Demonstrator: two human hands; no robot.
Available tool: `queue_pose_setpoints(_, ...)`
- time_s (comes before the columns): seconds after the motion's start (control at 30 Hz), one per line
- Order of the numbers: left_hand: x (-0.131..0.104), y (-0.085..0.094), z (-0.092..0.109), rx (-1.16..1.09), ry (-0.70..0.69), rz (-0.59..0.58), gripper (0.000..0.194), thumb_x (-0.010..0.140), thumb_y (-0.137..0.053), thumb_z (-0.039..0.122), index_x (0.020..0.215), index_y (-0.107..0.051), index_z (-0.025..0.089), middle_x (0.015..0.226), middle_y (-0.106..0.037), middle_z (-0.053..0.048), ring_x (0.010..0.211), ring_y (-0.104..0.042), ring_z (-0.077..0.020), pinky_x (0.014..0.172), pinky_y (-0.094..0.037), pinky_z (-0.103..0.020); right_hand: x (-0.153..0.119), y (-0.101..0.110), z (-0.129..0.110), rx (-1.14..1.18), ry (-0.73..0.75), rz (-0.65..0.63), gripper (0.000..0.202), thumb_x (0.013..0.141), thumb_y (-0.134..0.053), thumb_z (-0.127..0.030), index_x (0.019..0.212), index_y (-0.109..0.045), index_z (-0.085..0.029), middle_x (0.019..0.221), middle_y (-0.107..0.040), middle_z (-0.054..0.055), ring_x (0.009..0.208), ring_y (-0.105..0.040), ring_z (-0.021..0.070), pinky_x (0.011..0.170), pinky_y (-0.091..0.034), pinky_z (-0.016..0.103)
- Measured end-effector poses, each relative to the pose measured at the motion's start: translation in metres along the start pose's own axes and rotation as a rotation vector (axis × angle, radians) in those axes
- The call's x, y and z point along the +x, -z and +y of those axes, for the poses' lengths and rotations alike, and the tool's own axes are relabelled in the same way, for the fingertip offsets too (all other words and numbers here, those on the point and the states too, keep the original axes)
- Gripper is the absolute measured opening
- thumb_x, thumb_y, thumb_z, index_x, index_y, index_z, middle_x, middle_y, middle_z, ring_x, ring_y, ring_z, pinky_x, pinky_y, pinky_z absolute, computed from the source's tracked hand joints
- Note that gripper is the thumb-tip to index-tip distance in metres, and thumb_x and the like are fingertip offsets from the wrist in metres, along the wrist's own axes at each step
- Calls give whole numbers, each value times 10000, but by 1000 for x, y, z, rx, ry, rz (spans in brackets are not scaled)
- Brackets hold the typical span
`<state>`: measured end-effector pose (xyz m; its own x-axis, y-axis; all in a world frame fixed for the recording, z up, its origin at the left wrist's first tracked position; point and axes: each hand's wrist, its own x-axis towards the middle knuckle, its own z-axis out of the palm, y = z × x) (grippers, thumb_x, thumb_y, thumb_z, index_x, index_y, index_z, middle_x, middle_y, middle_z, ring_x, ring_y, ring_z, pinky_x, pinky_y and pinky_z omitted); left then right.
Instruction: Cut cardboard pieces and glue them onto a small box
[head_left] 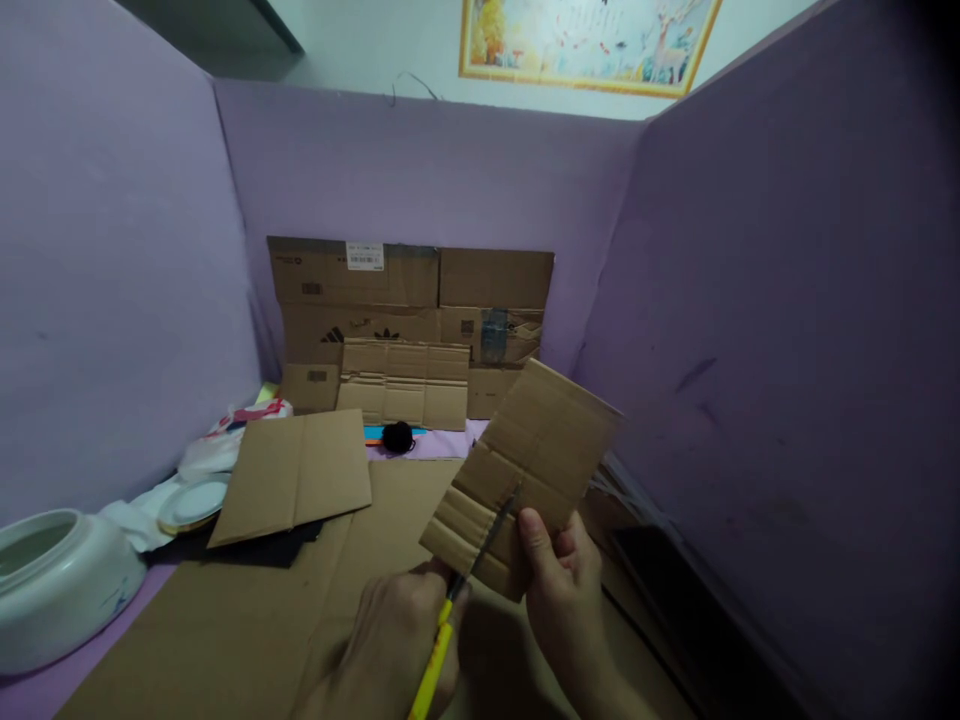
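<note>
My right hand [566, 590] grips a creased piece of brown cardboard [536, 430] by its lower right edge, the thumb pressed on the near face. The piece is held up and tilted. My left hand [401, 625] is closed around a slim yellow-handled knife [433, 665], which slants up from the bottom edge of the view. Its long, thin dark blade lies across the lower part of the cardboard, and its tip reaches about the middle of the piece. Whether the blade passes through the cardboard cannot be made out. Some fingers of my left hand are hidden.
A large cardboard sheet [247, 640] covers the surface. At left are a loose cardboard piece [296, 470], a white ceramic pot [67, 590] and its lid [193, 500]. Behind lies a black yarn ball [397, 437] before standing cardboard [405, 275]. Purple panels [442, 170] enclose the space.
</note>
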<state>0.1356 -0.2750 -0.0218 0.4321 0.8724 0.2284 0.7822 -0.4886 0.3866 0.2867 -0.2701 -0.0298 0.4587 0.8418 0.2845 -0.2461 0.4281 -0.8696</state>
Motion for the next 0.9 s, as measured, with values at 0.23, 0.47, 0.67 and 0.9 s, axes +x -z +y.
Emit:
queue_pose_setpoints(0.23, -2, 9, 13, -31, 92, -112, 272, 875, -357, 278, 897, -608, 176, 704, -713, -89, 622, -679, -237, 497, -368, -276, -5, -6, 1, -48, 10, 60, 442, 792, -629, -397, 1166, -522, -185, 1089, -687, 94, 980, -644, 233, 859, -502, 359)
queue_pose_setpoints(0.47, -2, 8, 18, -63, 116, -109, 251, 879, -393, 269, 873, -625, 177, 692, -696, -90, 612, -662, -222, 513, -384, -259, -9, -7, 2, -94, 17, 139, 428, 800, -611, -428, 1143, -520, -190, 1041, -688, 83, 943, -642, 225, 828, -499, 346)
queue_pose_setpoints(0.67, -1, -8, 15, -259, 101, -59, 226, 840, -446, 238, 909, -652, 175, 740, -692, -89, 707, -657, -216, 604, -454, -247, -8, -6, 1, -53, 33, 172, 319, 783, -629, -428, 991, -545, -201, 955, -691, 54, 942, -644, 244, 852, -491, 391)
queue_pose_setpoints(0.9, -4, -5, 10, -166, 136, -90, 164, 784, -475, 162, 749, -634, 149, 648, -668, -89, 596, -637, -205, 512, -382, -246, 13, 1, -14, 17, -103, 99, 383, 694, -706, -439, 937, -629, -153, 933, -733, 85, 903, -667, 264, 799, -514, 380)
